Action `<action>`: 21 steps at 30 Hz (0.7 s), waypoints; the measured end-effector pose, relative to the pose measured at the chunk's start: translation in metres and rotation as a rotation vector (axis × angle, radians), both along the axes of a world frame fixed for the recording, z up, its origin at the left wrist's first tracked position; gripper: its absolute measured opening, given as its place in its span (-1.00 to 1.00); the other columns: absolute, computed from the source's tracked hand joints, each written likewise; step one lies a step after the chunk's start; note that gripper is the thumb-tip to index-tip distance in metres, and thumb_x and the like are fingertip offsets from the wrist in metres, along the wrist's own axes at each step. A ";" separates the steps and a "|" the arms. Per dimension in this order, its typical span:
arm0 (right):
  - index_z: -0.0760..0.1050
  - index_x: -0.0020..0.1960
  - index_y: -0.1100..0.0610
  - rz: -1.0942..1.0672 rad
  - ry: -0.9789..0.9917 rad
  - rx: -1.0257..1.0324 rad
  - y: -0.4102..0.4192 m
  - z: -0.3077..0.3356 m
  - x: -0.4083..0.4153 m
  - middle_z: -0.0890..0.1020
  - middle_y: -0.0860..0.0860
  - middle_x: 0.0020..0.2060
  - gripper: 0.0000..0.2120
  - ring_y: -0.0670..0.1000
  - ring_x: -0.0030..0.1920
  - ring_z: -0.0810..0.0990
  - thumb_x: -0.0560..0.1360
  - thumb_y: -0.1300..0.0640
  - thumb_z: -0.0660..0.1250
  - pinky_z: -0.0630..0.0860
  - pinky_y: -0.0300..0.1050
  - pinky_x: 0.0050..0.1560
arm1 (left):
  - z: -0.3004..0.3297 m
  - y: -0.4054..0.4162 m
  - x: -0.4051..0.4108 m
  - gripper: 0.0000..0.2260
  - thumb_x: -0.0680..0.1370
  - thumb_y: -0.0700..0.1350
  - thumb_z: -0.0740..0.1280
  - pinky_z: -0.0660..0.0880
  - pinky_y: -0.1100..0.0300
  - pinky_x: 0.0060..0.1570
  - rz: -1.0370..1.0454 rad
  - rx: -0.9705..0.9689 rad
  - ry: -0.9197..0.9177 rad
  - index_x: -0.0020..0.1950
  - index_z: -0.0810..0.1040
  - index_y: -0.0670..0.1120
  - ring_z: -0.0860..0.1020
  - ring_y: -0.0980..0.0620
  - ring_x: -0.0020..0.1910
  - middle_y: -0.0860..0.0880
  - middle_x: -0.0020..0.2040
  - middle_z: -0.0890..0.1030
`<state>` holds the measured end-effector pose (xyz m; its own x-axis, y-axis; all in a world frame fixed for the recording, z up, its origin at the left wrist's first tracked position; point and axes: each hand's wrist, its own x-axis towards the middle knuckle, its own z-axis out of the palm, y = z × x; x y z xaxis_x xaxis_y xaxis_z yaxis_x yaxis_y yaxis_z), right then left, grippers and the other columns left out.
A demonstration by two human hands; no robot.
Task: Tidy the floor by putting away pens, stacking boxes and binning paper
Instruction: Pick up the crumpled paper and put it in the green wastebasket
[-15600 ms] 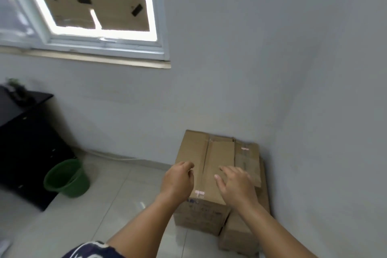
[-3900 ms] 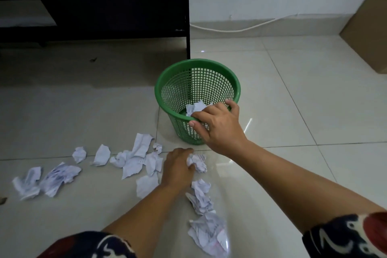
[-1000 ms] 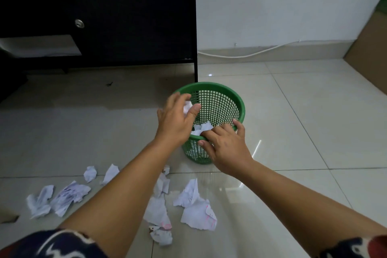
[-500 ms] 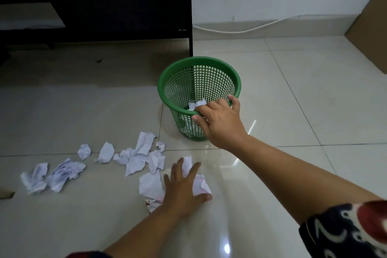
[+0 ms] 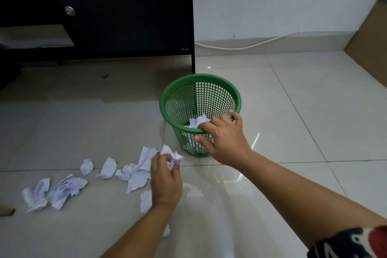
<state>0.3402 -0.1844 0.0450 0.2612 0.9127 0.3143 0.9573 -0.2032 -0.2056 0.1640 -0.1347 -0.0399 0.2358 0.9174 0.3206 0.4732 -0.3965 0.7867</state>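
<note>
Just left of the round green mesh bin (image 5: 200,98), your left hand (image 5: 166,180) clutches a crumpled paper wad (image 5: 172,156); your right hand (image 5: 223,138) grips the bin's near rim. More creased scraps (image 5: 62,189) litter the glossy tiled floor (image 5: 293,132) farther left.

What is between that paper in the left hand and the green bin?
Nothing visible. The left hand grips the crumpled paper just short of the green bin; the right hand holds the near rim, off to the side.

The left hand (image 5: 166,180) clutches crumpled paper (image 5: 170,156) in curled fingers; the right hand (image 5: 222,138) grips the bin's rim (image 5: 178,125), thumb outside.
</note>
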 end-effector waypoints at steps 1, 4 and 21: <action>0.54 0.11 -0.08 -0.002 -0.002 -0.004 -0.001 -0.001 0.000 0.58 -0.13 -0.11 -0.68 0.00 0.01 0.49 0.55 -0.24 0.18 0.16 0.22 0.39 | 0.017 0.011 0.004 -0.90 0.57 -0.11 0.27 0.30 0.29 -0.15 0.058 0.049 -0.085 -0.07 0.37 -0.06 0.40 0.00 -0.12 -0.09 -0.06 0.43; 0.54 0.05 -0.07 -0.008 -0.015 0.003 -0.001 -0.004 0.000 0.59 -0.13 -0.12 -0.80 0.02 0.00 0.51 0.51 -0.14 0.29 0.15 0.20 0.37 | 0.068 0.045 0.020 -0.86 0.58 -0.04 0.21 0.38 0.12 -0.07 0.104 0.207 -0.212 0.02 0.37 -0.10 0.44 -0.05 -0.07 -0.14 -0.02 0.47; 0.62 0.06 -0.03 0.071 -0.014 0.016 0.007 -0.003 0.003 0.60 -0.06 -0.03 -0.76 0.06 0.16 0.51 0.40 0.13 0.46 0.10 0.28 0.47 | 0.119 0.115 0.026 -0.34 0.48 0.37 0.18 -0.08 -0.25 0.47 -0.331 -0.066 0.587 0.52 0.06 0.25 -0.09 -0.14 0.56 -0.07 0.59 -0.15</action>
<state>0.3428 -0.1775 0.0417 0.1909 0.9238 0.3319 0.9721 -0.1311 -0.1943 0.1905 -0.0196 0.0789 0.6254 0.7803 -0.0009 0.6915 -0.5538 0.4638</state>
